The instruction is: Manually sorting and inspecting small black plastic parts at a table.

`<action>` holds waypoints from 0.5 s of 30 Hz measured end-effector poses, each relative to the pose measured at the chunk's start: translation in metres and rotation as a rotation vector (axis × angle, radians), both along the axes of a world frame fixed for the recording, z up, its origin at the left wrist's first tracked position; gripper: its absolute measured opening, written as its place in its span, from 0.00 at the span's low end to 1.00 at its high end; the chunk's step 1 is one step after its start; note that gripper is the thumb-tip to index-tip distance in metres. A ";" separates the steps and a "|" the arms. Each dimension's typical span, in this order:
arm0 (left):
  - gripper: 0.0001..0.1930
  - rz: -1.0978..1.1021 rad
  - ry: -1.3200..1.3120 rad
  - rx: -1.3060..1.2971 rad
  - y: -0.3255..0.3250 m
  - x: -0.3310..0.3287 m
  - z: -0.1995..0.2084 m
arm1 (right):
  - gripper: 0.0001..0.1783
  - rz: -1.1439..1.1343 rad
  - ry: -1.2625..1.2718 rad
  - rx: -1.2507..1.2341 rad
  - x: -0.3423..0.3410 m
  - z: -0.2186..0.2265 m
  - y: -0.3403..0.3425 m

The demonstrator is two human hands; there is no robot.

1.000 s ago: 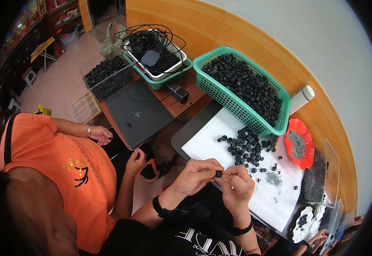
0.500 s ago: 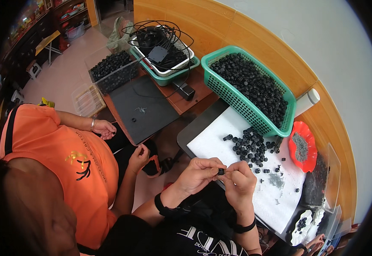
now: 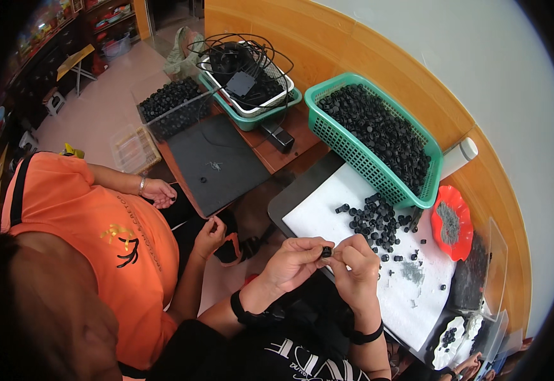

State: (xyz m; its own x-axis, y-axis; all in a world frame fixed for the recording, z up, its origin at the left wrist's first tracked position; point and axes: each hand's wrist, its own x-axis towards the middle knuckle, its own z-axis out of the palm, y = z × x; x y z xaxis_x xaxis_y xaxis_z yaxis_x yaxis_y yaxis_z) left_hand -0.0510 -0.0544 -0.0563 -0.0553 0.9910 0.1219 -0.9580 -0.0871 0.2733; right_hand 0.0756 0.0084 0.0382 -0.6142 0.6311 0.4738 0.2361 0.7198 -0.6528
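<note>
My left hand (image 3: 293,263) pinches a small black round plastic part (image 3: 326,252) between thumb and fingertips. Right beside it, my right hand (image 3: 357,272) is closed in a pinch; whatever lies between its fingertips is too small to make out. Both hands are raised at the near left edge of a white foam sheet (image 3: 315,202). A heap of similar black parts (image 3: 378,221) lies on the sheet beyond my hands. Closer in, a patch of tiny grey pieces (image 3: 412,272) is scattered on it.
A green basket (image 3: 353,143) full of black parts stands behind the heap. Right of it are a white bottle (image 3: 460,159) and a red dish (image 3: 464,241) of grey pieces. At left, a person in an orange top (image 3: 93,222) sits by a dark board (image 3: 210,184).
The whole view has shifted slightly. My right fingertips have moved a little off the black part, which shows more plainly in my left fingers. The other person's hands have barely moved.
</note>
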 end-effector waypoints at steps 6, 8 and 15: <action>0.12 -0.015 -0.042 -0.019 0.000 -0.002 0.001 | 0.09 0.021 -0.004 0.000 -0.002 0.000 0.001; 0.13 -0.012 -0.048 -0.013 0.001 -0.002 0.001 | 0.09 0.026 0.009 -0.037 -0.002 -0.001 0.001; 0.13 -0.008 -0.074 -0.037 0.000 -0.004 0.000 | 0.10 0.035 0.013 -0.035 -0.007 0.000 0.002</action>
